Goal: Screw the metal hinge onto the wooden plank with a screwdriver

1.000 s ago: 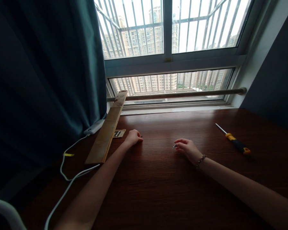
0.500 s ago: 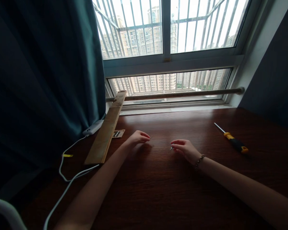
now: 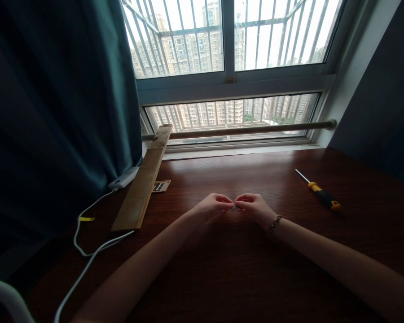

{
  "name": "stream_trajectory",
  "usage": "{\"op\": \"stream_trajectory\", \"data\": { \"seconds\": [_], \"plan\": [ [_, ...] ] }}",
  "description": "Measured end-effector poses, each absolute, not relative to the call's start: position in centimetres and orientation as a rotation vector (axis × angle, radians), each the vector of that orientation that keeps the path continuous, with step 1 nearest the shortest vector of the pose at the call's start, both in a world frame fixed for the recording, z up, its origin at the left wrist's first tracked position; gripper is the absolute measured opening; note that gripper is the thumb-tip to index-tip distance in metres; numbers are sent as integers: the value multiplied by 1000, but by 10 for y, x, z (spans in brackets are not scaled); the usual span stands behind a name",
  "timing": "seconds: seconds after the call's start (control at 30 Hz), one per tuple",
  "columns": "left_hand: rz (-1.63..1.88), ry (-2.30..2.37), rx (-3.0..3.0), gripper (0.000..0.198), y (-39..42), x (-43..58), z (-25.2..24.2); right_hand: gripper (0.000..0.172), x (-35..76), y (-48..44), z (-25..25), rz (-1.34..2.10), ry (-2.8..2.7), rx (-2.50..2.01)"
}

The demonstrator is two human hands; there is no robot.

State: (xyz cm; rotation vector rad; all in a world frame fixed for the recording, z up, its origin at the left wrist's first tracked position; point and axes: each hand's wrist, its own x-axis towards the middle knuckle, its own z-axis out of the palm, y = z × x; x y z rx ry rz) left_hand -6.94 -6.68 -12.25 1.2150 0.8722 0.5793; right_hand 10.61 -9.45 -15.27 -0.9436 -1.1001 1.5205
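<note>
My left hand point(image 3: 212, 209) and my right hand point(image 3: 256, 209) meet fingertip to fingertip over the middle of the dark wooden tabletop. Both are closed in a pinch. Between the fingertips a small silvery metal piece point(image 3: 234, 207), perhaps a screw, shows in part. The right fingers grip it. Something thin and small is also in the left fingers, mostly hidden, and I cannot make out its kind. To the right lies a screwdriver point(image 3: 324, 197) with a yellow and black handle, its shaft pointing away to the left.
A long wooden board point(image 3: 136, 188) lies left of my hands, its far end on the rail point(image 3: 242, 131) by the window. Beside it are a small card pack point(image 3: 161, 186) and a white power strip point(image 3: 123, 178). A white cable point(image 3: 84, 273) runs along the left, near the curtain point(image 3: 70, 112).
My left hand has moved right and slightly nearer, so the fingertips of both hands now meet. The right hand has shifted little. The whole view has slid slightly left.
</note>
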Motion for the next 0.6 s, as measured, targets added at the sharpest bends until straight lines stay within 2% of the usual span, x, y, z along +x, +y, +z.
{"op": "stream_trajectory", "data": {
  "seconds": [0.1,0.17,0.43,0.6],
  "plan": [
    [661,840,1027,17,-65,-69,-123,31,107,-95,-151,1526,-1047,-969],
    [671,821,986,27,-65,-68,-122,31,108,-95,-151,1550,-1039,-975],
    [721,710,1203,56,-75,-59,-129,31,106,-99,-150,1544,-1167,-1073],
    [770,622,1311,59,-81,-51,-131,29,106,-101,-148,1513,-1229,-1052]
  ]
}}
